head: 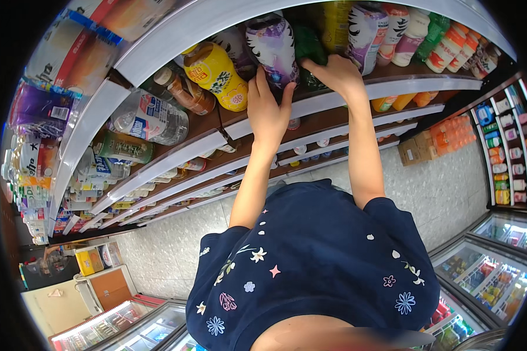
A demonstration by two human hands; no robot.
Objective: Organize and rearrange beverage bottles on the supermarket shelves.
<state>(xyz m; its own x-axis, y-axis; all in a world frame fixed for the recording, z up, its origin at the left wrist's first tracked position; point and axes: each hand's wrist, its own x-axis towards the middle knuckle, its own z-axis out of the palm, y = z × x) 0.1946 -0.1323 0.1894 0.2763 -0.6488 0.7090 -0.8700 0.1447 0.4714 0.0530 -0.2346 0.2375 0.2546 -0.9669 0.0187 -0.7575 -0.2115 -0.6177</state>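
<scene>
My left hand [268, 107] has its fingers and thumb around the lower end of a white and purple plastic drink bottle [272, 48], which leans on the shelf. Beside it, my right hand [340, 77] is at a dark green plastic bottle [308, 48], thumb across its lower part; the other fingertips are hidden. A yellow tea bottle [215, 74] leans to the left of my left hand. Behind my right hand stands a yellow-labelled bottle [336, 26], and another white and purple bottle [367, 37] is just right of it.
The shelf's pale front rail [309, 107] runs below my hands. Clear water bottles [151, 116] fill the left bay. Lower shelves hold orange drinks [402, 102]. Cardboard boxes [415, 149] and a pack of orange bottles [454, 134] sit on the floor. Glass-topped freezers [487, 272] stand behind me.
</scene>
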